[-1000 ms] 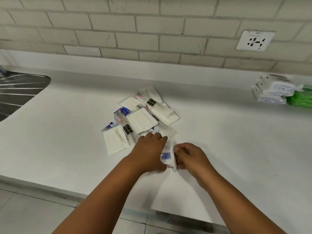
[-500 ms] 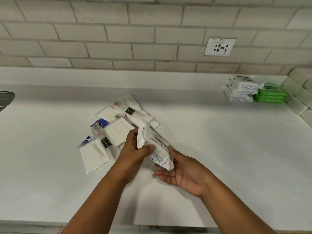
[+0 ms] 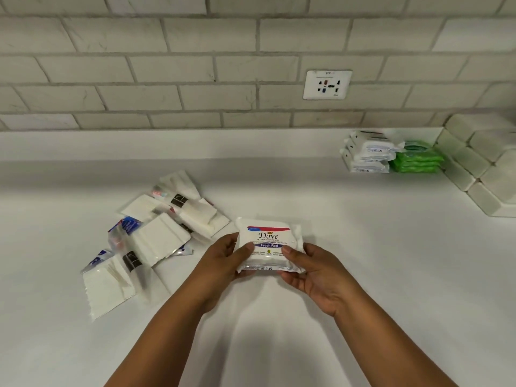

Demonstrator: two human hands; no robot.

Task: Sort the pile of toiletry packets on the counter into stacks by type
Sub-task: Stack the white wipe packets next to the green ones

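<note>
A white Dove wipes packet (image 3: 269,238) is held face up above the counter, between both hands. My left hand (image 3: 223,263) grips its left edge, thumb on top. My right hand (image 3: 312,272) grips its right edge, thumb on the label. To the left lies the pile of toiletry packets (image 3: 156,236): flat white sachets, clear bags with blue print, and packets with black labels, overlapping one another. At the back right stand a stack of white wipes packets (image 3: 368,155) and, touching it, a stack of green packets (image 3: 417,159).
The white counter (image 3: 363,275) runs to a tiled wall with a socket (image 3: 327,84). A tiled corner ledge (image 3: 480,169) juts in at the right, just beyond the green stack.
The packet was lifted off the near side of the pile, turned label up and brought level between both hands. The view has shifted right, so the pile now sits further left.
</note>
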